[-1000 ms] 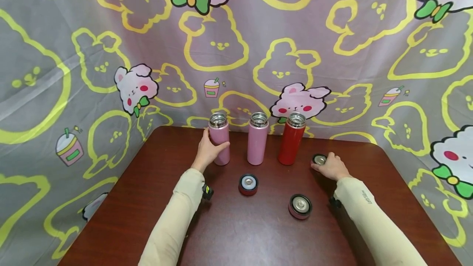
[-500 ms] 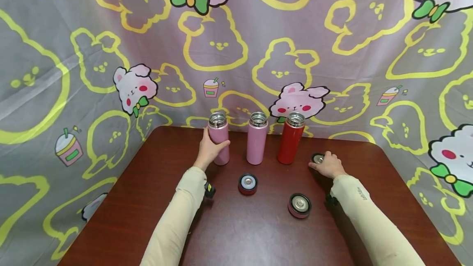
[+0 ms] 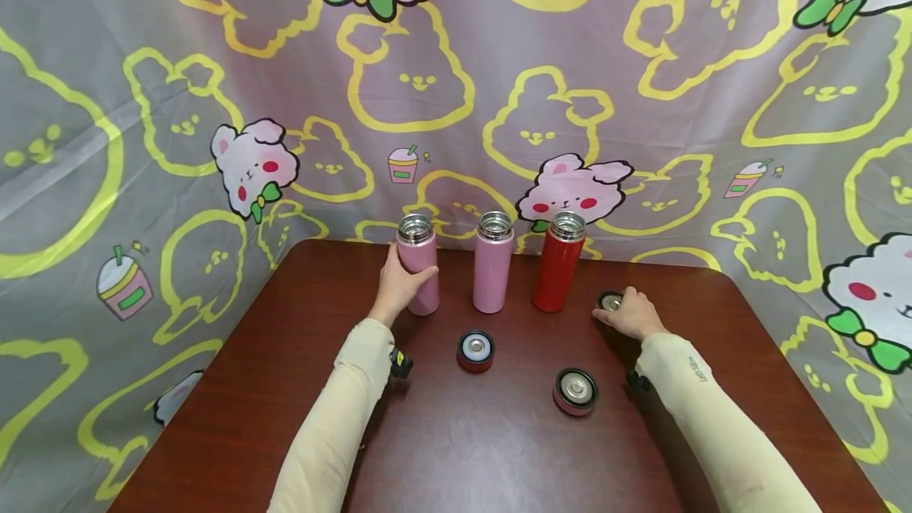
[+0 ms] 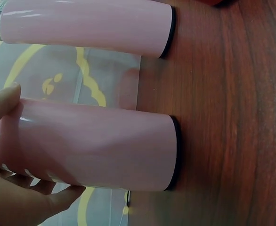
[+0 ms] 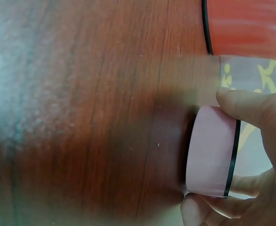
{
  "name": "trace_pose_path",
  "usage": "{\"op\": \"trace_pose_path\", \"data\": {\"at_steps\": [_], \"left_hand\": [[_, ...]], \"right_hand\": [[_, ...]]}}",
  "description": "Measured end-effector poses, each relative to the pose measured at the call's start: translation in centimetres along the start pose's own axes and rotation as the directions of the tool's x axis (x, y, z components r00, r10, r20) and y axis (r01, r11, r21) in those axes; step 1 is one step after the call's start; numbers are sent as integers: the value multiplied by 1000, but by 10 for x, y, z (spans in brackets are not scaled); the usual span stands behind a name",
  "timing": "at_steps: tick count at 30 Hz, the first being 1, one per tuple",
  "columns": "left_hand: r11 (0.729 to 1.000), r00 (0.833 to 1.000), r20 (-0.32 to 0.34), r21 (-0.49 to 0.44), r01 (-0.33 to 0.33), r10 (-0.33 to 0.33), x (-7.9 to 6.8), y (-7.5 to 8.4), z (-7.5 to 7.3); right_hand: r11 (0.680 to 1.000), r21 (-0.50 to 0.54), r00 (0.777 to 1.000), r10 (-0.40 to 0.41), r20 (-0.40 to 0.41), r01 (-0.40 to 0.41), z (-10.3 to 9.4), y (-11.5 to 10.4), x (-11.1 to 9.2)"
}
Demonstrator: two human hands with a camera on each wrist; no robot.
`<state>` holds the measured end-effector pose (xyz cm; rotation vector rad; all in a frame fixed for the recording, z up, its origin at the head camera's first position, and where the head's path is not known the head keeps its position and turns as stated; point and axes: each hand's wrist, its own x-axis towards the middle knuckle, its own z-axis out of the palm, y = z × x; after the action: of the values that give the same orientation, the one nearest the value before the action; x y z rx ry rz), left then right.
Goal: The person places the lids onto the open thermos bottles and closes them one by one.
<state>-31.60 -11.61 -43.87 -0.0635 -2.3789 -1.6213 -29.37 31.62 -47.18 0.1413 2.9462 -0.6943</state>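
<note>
My left hand (image 3: 400, 285) grips the leftmost pink thermos bottle (image 3: 425, 295), thumb on one side and fingers round the other. This lidless bottle (image 4: 95, 146) stands upright on the table, its steel mouth uncovered. On the right, my right hand (image 3: 636, 315) holds a pink lid (image 5: 211, 150) between thumb and fingers. Its inner side faces up, and it sits at the table surface right of the red bottle. A second pink bottle (image 3: 492, 275) and a red bottle (image 3: 558, 271) stand in the same row, both without lids.
A red lid (image 3: 475, 352) lies upturned in front of the pink bottles. Another upturned pink lid (image 3: 575, 393) lies nearer me, to the right. The brown wooden table (image 3: 499, 457) ends at a patterned cloth backdrop (image 3: 427, 101).
The view has shifted slightly. Both hands keep their hold on the pink bottle and the pink lid; bottles and lids stay in place.
</note>
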Motion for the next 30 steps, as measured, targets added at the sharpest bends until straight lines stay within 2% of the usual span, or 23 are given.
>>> {"op": "trace_pose_path", "data": {"at_steps": [4, 10, 16, 20, 30], "left_hand": [[1000, 1000, 11, 1, 4, -4, -3, 1, -4], [999, 1000, -13, 48, -16, 16, -9, -2, -8], [998, 999, -24, 56, -24, 26, -16, -3, -16], [998, 1000, 0, 60, -29, 29, -23, -1, -23], [994, 995, 54, 57, -92, 88, -50, 4, -34]], "right_hand": [[1000, 0, 1000, -22, -18, 22, 0, 1, -2], [997, -9, 994, -76, -74, 76, 0, 3, -8], [994, -30, 989, -111, -96, 109, -2, 3, -16], [990, -36, 984, -140, -109, 137, -4, 1, -23], [980, -33, 968, -200, -150, 197, -6, -1, -45]]}}
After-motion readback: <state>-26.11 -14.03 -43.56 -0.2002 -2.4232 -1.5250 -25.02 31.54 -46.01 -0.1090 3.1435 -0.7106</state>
